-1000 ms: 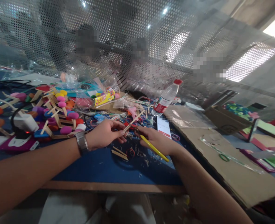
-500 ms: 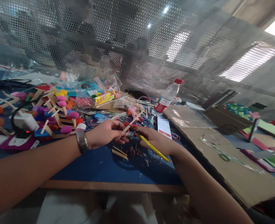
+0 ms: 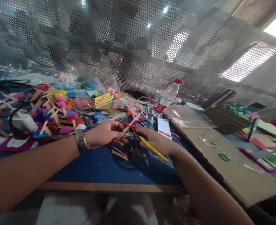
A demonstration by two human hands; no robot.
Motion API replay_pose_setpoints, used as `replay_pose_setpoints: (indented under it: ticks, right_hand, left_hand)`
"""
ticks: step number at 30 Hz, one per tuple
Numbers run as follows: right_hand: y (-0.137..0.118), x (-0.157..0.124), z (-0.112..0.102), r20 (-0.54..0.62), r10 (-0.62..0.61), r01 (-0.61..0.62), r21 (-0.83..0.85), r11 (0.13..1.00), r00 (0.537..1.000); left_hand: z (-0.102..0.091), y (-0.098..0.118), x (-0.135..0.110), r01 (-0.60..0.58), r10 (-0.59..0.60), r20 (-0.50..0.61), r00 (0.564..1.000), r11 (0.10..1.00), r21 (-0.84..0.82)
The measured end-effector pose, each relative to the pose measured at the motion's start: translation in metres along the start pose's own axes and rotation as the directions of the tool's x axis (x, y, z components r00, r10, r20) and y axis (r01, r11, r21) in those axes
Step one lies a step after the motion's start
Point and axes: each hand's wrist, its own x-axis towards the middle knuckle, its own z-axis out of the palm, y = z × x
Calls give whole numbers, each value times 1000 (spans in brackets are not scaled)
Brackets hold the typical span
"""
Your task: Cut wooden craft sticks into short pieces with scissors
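Observation:
My left hand (image 3: 108, 134), with a metal-banded watch (image 3: 81, 140) on the wrist, pinches a thin wooden stick (image 3: 131, 123) that slants up and away to the right. My right hand (image 3: 152, 140) is closed around scissors with a yellow handle (image 3: 154, 149). Their dark blades reach across to the stick near my left fingertips; whether they touch it I cannot tell. Just below my hands, several short cut sticks (image 3: 119, 153) lie on the blue tabletop beside small rubber bands (image 3: 130, 152) and pale scraps.
At left are stick models with coloured pads (image 3: 58, 115) and a white charger (image 3: 26, 122) in a power strip. A phone (image 3: 164, 128) lies beyond my right hand, with a plastic bottle (image 3: 167, 98) behind. Cardboard (image 3: 231, 168) covers the right side; a perforated metal screen (image 3: 114, 40) stands behind.
The dark scissor blades now show farther out across the stick, seemingly spread more. Both hands keep nearly the same place, and the whole view has shifted slightly.

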Motion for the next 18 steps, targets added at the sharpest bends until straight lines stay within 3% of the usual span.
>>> replay_pose_setpoints:
  ticks: [18]
  right_hand:
    - [3, 0, -1, -5, -25, 25, -1, 1000, 1000]
  left_hand:
    - [-2, 0, 0, -12, 12, 28, 1000, 1000, 12]
